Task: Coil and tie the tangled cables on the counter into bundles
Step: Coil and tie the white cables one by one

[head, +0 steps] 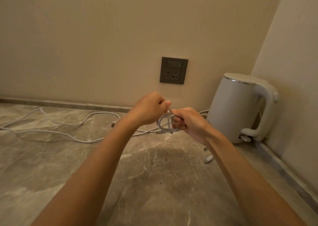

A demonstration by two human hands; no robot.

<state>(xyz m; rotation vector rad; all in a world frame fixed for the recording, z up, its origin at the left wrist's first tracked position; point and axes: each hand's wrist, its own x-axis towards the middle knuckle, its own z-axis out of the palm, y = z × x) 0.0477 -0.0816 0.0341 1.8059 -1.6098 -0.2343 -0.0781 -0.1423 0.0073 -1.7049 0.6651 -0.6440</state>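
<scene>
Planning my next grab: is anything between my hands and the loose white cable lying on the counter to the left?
Nothing visible does. The left hand and right hand hold the coil above the counter; the loose cable lies to their left. The kettle stands off to the right.

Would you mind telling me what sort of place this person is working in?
Probably a kitchen or kitchenette corner, in a home or perhaps a hotel room. A marbled stone counter meets a plain wall with a socket, and a white kettle stands in the corner. White cables trail across the counter.
</scene>
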